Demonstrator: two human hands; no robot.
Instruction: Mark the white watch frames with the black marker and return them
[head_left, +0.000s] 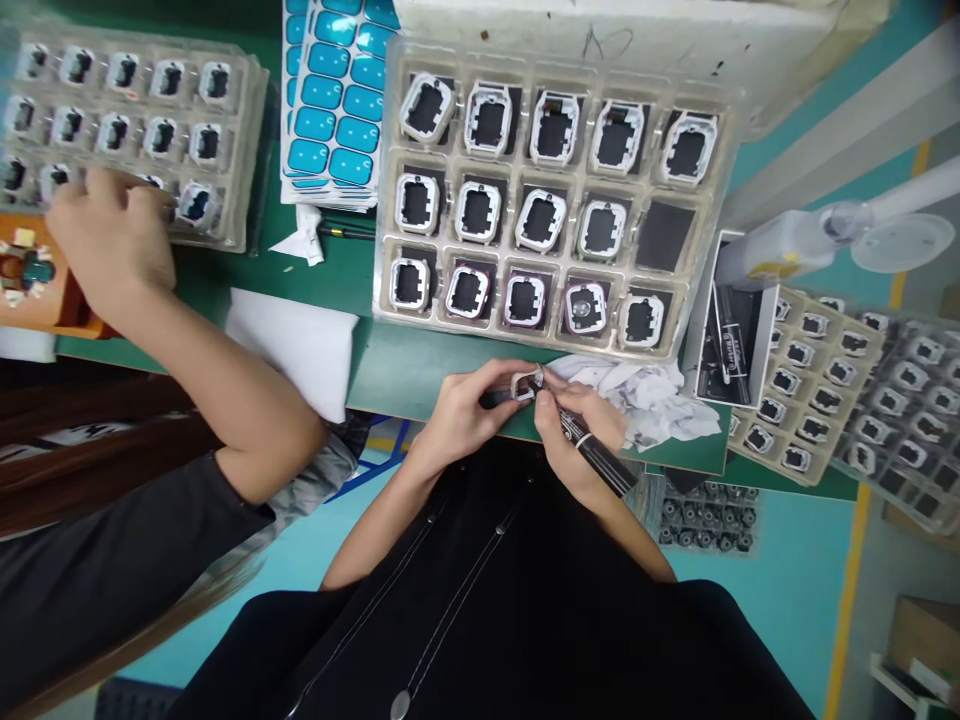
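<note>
My left hand is closed around a small white square frame part, held just above the near edge of the green table. My right hand grips a black marker-like pen and its tip touches the frame part. Right behind my hands stands a clear plastic tray with rows of white frame parts; one pocket at its right is bare.
A co-worker's arm reaches from the left to another tray of parts. Blue sticker sheets lie at the back. Crumpled white paper lies by my right hand. More part trays are stacked at the right. A white foam pad lies left.
</note>
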